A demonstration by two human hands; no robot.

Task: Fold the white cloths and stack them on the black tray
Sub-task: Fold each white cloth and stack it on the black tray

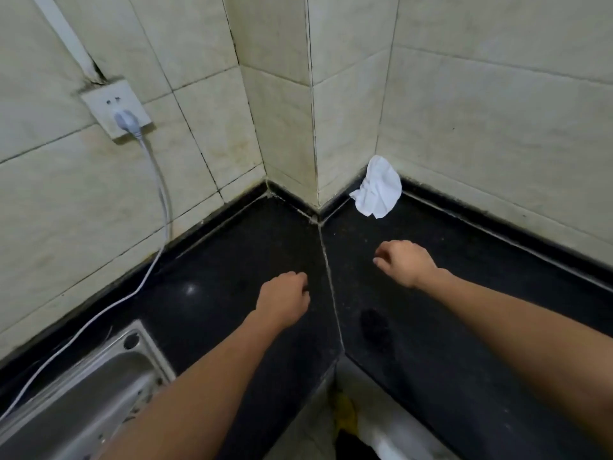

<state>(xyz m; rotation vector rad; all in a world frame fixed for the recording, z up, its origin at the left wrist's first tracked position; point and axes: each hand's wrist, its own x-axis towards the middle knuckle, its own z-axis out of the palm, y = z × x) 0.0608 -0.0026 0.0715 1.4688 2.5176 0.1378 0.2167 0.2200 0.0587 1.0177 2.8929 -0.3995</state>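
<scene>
Bare black counter (pixel 238 260) ahead, hemmed behind by tiled walls (pixel 497 127). Crumpled white cloth (pixel 378 190) in the right corner; sink (pixel 83 386) and cable (pixel 167 210) at left.

Corner in front of me was cream wall tiles (pixel 497 127) with dark, grimy grout; a tiled column (pixel 298 111) jutted out mid-frame. Black polished stone counter (pixel 232 260) ran along both walls with a low black upstand, and a pale seam (pixel 331 293) cut diagonally across it. A light glare (pixel 191 289) sat left of the seam. White socket (pixel 112 101) on my left wall under a white conduit strip (pixel 63 31), with a grey plug (pixel 126 121) in it and a white cable (pixel 159 200) trailing down over the counter. Steel sink (pixel 83 393) was set in at bottom left
</scene>
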